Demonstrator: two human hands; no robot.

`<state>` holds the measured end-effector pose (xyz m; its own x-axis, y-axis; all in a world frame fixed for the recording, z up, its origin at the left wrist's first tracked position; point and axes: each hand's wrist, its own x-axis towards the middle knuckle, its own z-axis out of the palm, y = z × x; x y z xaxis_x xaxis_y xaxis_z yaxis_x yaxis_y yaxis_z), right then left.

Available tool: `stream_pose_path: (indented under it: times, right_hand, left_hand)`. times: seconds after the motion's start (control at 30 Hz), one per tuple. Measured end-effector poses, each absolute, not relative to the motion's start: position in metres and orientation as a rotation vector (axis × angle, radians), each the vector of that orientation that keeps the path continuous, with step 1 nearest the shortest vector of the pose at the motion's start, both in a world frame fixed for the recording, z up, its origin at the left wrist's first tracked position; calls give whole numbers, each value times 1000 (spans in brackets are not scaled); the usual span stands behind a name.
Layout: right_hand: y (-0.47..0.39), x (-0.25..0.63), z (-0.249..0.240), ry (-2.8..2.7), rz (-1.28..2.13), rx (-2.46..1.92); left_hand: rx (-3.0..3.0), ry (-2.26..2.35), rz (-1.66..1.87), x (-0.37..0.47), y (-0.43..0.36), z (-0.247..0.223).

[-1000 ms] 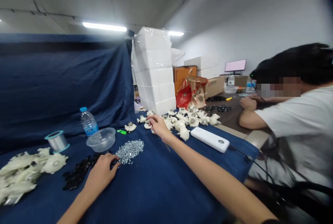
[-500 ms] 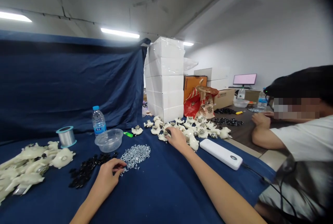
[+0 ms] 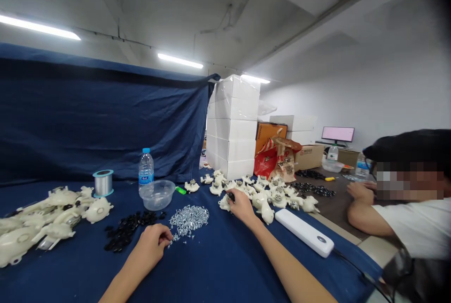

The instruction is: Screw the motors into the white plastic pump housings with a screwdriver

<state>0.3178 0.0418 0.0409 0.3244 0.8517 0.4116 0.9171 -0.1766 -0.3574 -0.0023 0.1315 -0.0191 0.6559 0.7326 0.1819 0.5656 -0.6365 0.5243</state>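
My left hand (image 3: 152,247) is at the near left edge of a heap of small silver screws (image 3: 190,220). Its fingers are curled together at the tips, and whatever they pinch is too small to make out. Farther right, my right hand (image 3: 242,208) reaches to the front of a spread of cream plastic parts (image 3: 267,210). Its fingers close on one cream plastic part (image 3: 224,204), with a dark piece (image 3: 231,196) showing at the fingertips; the hand covers much of it. Small black pieces (image 3: 123,232) lie left of the screws.
More cream parts (image 3: 21,244) are piled far left, near a wire spool (image 3: 103,183). A water bottle (image 3: 146,171), clear plastic bowl (image 3: 158,196) and green object (image 3: 180,190) stand behind the screws. A white power bank (image 3: 305,232) with a cable lies right. A co-worker (image 3: 416,218) sits beyond.
The view has tilted upward and turned a little left, so everything appears lower and farther right. Both hands keep nearly the same places, left at the screws, right at the cream parts.
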Motion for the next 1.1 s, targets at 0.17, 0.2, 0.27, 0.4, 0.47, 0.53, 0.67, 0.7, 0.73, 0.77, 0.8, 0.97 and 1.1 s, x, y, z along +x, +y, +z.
stream_pose_path:
  times: [0.17, 0.2, 0.27, 0.4, 0.47, 0.53, 0.67, 0.7, 0.73, 0.77, 0.8, 0.97, 1.1]
  right_hand:
    - [30, 304, 49, -1839, 28, -1785]
    - [27, 298, 51, -1897, 67, -1723]
    - [20, 284, 58, -1994, 140, -1608]
    - [3, 255, 70, -2136, 280, -1443]
    - [-4, 243, 73, -2183, 343, -1400]
    - [-10, 232, 73, -2224, 416, -1365]
    - [-15, 220, 72, -2280, 570, -1277]
    - [-15, 219, 72, -2283, 581, -1260]
    - [-15, 218, 72, -2280, 572, -1251]
    - [-15, 218, 72, -2273, 549, -1246]
    - [-14, 218, 72, -2266, 519, -1246]
    - [-6, 219, 64, -2319, 436, -1222]
    - [-3, 219, 58, -2382, 425, -1184]
  left_hand:
    - [2415, 1036, 574, -1, 131, -18]
    - [2404, 1040, 596, -1, 130, -17]
    - [2373, 1047, 653, -1, 129, -14]
    - [2290, 1048, 775, -2, 126, -6]
    - [2251, 1026, 826, -1, 124, -3]
    - [2219, 982, 865, 1, 120, 0]
    - [2169, 864, 899, 9, 111, 1]
    - [2158, 836, 900, 11, 109, 1]
    - [2146, 811, 899, 13, 107, 1]
    - [2134, 788, 894, 14, 106, 0]
    - [2122, 766, 887, 15, 105, -1]
    - [2073, 700, 850, 18, 101, -3]
    - [2049, 700, 828, 16, 98, -2]
